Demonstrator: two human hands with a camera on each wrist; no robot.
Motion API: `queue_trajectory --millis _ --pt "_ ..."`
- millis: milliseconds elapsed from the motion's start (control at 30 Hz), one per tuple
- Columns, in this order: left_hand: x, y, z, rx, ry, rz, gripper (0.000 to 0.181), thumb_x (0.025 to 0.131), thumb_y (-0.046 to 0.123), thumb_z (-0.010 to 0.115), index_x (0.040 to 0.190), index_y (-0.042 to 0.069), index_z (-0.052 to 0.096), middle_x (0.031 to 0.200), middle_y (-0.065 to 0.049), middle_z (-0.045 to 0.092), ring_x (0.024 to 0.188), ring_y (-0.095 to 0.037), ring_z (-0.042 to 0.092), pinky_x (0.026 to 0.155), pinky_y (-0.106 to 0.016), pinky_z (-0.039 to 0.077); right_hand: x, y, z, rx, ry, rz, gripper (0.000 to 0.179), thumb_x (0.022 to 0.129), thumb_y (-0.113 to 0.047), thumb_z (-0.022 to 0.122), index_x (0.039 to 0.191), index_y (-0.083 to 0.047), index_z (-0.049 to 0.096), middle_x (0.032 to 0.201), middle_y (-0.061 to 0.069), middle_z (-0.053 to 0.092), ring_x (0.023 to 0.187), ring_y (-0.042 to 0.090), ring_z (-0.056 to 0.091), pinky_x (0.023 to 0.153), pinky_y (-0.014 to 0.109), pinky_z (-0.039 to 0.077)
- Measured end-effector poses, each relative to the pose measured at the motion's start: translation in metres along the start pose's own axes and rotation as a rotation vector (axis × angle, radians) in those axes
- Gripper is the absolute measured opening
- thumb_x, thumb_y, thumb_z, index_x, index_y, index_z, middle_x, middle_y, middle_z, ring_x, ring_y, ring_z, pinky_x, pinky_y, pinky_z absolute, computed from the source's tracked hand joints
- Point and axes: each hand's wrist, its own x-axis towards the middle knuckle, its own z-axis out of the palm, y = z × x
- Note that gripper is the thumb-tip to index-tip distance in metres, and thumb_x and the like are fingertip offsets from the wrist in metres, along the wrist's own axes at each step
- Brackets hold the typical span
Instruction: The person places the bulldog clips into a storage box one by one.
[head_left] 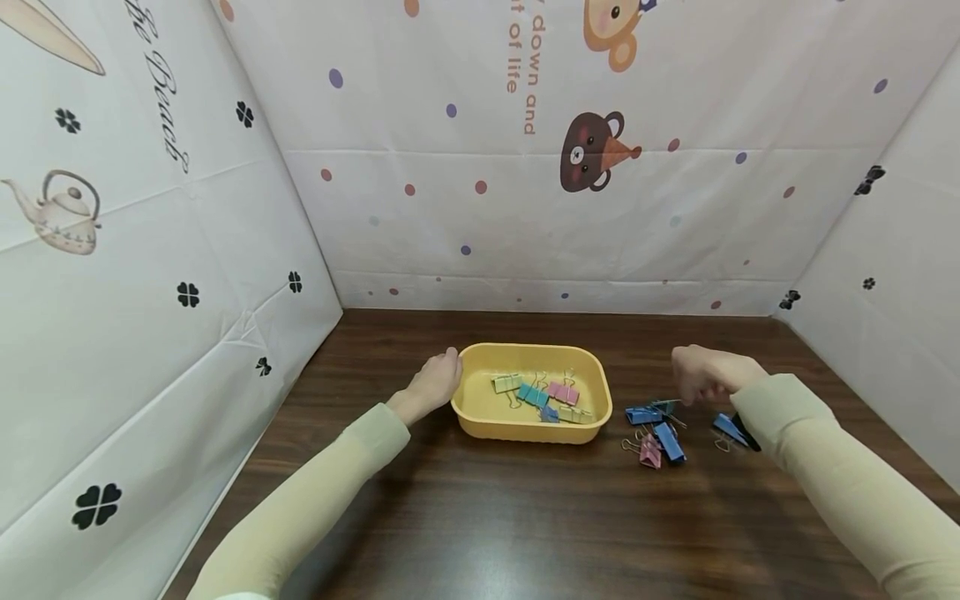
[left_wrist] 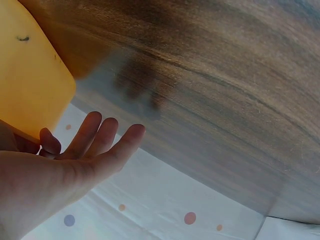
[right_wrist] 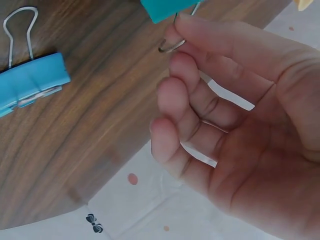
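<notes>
My left hand (head_left: 433, 383) grips the left end of a yellow plastic basket (head_left: 531, 437). In the left wrist view, thumb and forefinger are at the basket wall (left_wrist: 35, 75), the other fingers loose. Inside the basket lie several binder clips: a teal clip (head_left: 533, 395), a pink clip (head_left: 563, 392) and yellow-green ones. To the right, my right hand (head_left: 708, 372) is over a small pile of clips. The right wrist view shows its thumb and forefinger pinching the wire handle of a teal binder clip (right_wrist: 165, 7); the clip's far end is cut off.
Beside the basket on the brown wooden table (head_left: 480, 517) lie blue clips (head_left: 668, 442) and a pink clip (head_left: 650, 452). Another blue clip (head_left: 729, 428) and a black one sit under the right wrist. White printed sheets (head_left: 450, 225) wall the table at back and sides.
</notes>
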Motion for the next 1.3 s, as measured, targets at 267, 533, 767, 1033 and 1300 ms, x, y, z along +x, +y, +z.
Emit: queue_trajectory --millis 267,533,767,1033,1300 --pt "-0.001 0.001 0.0 0.003 -0.009 -0.006 0.027 0.106 0.022 0.029 0.102 0.005 0.049 0.08 -0.008 0.053 0.067 -0.021 0.053 0.056 -0.03 0.044 -0.002 -0.005 -0.007 0.029 0.046 -0.067 0.038 0.07 0.012 0.051 0.051 -0.019 0.04 0.046 -0.007 0.027 0.045 0.008 0.022 0.042 0.022 0.019" --pt "0.0 0.0 0.0 0.008 0.0 -0.002 0.026 0.106 0.022 0.03 0.101 0.005 0.049 0.08 -0.008 0.054 0.067 -0.021 0.053 0.056 -0.031 0.045 -0.002 -0.008 -0.018 -0.004 0.093 -0.108 0.032 0.077 0.003 0.058 0.054 -0.018 0.048 0.048 -0.008 0.024 0.044 0.008 0.023 0.041 0.022 0.024" --pt "0.0 -0.001 0.002 0.004 0.003 0.002 0.026 0.106 0.022 0.03 0.101 0.005 0.05 0.08 -0.008 0.054 0.067 -0.02 0.054 0.056 -0.031 0.045 0.002 -0.013 -0.022 -0.028 0.121 -0.133 0.037 0.088 -0.011 0.062 0.054 -0.018 0.048 0.046 -0.01 0.022 0.041 0.006 0.023 0.04 0.021 0.026" --pt "0.001 -0.002 0.003 0.011 0.009 0.002 0.028 0.106 0.023 0.028 0.101 0.005 0.05 0.08 -0.008 0.054 0.067 -0.02 0.054 0.056 -0.03 0.045 -0.004 -0.023 -0.028 0.045 0.105 -0.124 0.04 0.082 -0.007 0.061 0.053 -0.02 0.037 0.048 -0.008 0.023 0.045 0.007 0.019 0.042 0.022 0.025" --pt "0.002 -0.001 0.003 0.013 0.013 -0.002 0.028 0.106 0.022 0.029 0.1 0.005 0.05 0.079 -0.008 0.054 0.068 -0.02 0.054 0.056 -0.03 0.045 -0.003 -0.029 -0.033 0.026 0.138 -0.155 0.037 0.084 -0.01 0.061 0.052 -0.018 0.045 0.046 -0.009 0.026 0.042 0.007 0.023 0.042 0.022 0.026"
